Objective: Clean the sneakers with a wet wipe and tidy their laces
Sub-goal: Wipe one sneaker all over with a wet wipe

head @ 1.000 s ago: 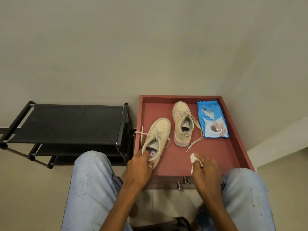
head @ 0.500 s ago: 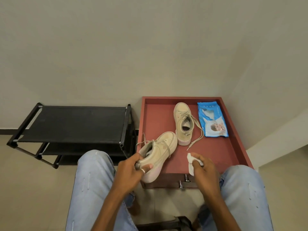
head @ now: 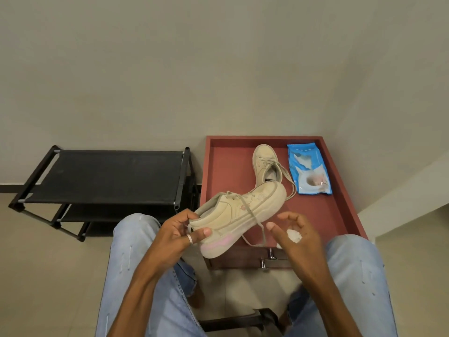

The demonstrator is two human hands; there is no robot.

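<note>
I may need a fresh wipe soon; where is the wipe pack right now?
In the head view, the blue wipe pack lies in the far right corner of the red tray, just right of the sneaker lying there.

This seems to be a corner of a home: a black two-tier shoe rack [head: 104, 176] stands by the plain wall [head: 170, 69] left of the fingers [head: 184, 216] of the left hand [head: 170, 239], a red drawer cabinet [head: 228, 171] stands beyond them, and beige floor tiles [head: 48, 263] lie beneath.
</note>
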